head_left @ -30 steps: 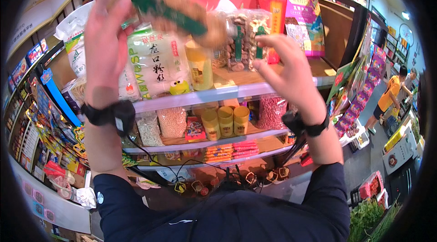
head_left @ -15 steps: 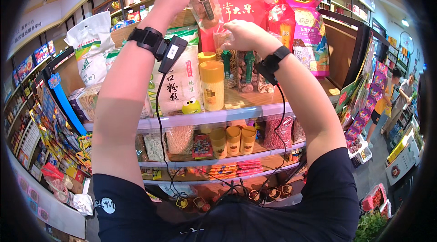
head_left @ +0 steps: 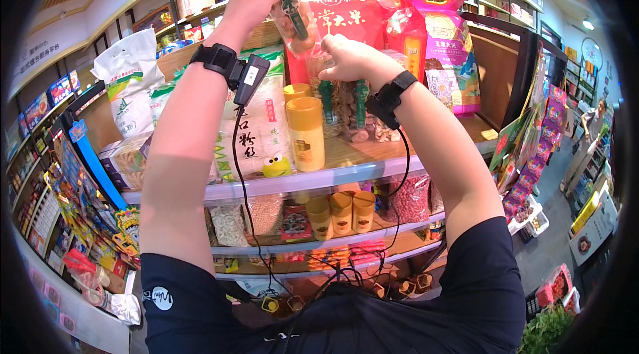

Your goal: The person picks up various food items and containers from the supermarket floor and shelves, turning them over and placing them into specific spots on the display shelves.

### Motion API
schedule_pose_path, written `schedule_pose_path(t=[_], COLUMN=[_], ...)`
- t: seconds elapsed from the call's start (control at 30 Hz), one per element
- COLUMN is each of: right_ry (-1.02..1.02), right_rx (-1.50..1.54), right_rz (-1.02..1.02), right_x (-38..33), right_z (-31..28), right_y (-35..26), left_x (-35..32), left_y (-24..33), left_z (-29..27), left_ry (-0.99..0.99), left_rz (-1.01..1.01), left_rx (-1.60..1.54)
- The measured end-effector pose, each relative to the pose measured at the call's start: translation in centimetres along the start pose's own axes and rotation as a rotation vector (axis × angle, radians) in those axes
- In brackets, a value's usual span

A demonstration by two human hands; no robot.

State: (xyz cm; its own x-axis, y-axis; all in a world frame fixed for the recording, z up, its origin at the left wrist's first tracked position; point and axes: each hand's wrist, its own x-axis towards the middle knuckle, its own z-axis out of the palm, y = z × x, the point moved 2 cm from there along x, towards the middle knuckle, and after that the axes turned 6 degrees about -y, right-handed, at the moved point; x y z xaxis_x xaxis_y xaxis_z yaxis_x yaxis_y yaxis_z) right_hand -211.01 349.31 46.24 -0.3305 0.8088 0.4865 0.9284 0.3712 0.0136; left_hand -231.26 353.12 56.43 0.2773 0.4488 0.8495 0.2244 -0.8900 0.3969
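My left hand [head_left: 249,7], raised at the upper left, is closed on the top of a clear pack of brown, lumpy dried food [head_left: 296,26] with a dark green label strip. The pack hangs tilted in front of a red box [head_left: 363,17]. To its right, my right hand [head_left: 356,61] reaches over the upright clear packs [head_left: 359,111] with green strips on the shelf. Its thumb and forefinger are apart; the other fingers are partly hidden, and contact with the packs is unclear. Beside those packs stands a yellow canister [head_left: 306,137].
A white noodle bag [head_left: 259,131] stands left of the canister. A red bag [head_left: 404,31] and a pink rice bag [head_left: 446,47] are at the right. Lower shelves hold bagged beans [head_left: 264,214] and several canisters [head_left: 341,211]. Cables hang from both wrists. A person [head_left: 589,134] stands far right.
The pack in my left hand has moved slightly down and left. My right hand has lowered a little, with its fingers more curled. One of two people at the far right is no longer visible.
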Motion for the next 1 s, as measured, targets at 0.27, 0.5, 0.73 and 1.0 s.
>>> schedule_pose_path(t=[0.27, 0.5, 0.73, 1.0], right_ry=[-0.046, 0.059, 0.123, 0.264], right_rx=[-0.060, 0.065, 0.044, -0.070], right_rz=[0.005, -0.085, -0.182, -0.283], right_x=[-0.1, -0.2, -1.1, -2.3], right_z=[0.0, 0.1, 0.8, 0.5], right_y=[-0.4, 0.1, 1.7, 0.8], left_x=[0.1, 0.2, -0.4, -1.2], left_y=[-0.5, -1.6, -1.8, -3.1], left_z=[1.0, 2.3, 4.9, 6.7], left_ry=[-0.059, -0.179, -0.367, -0.417], left_rz=[-0.014, -0.194, -0.311, -0.369], left_rx=[-0.050, -0.048, 0.040, 0.134])
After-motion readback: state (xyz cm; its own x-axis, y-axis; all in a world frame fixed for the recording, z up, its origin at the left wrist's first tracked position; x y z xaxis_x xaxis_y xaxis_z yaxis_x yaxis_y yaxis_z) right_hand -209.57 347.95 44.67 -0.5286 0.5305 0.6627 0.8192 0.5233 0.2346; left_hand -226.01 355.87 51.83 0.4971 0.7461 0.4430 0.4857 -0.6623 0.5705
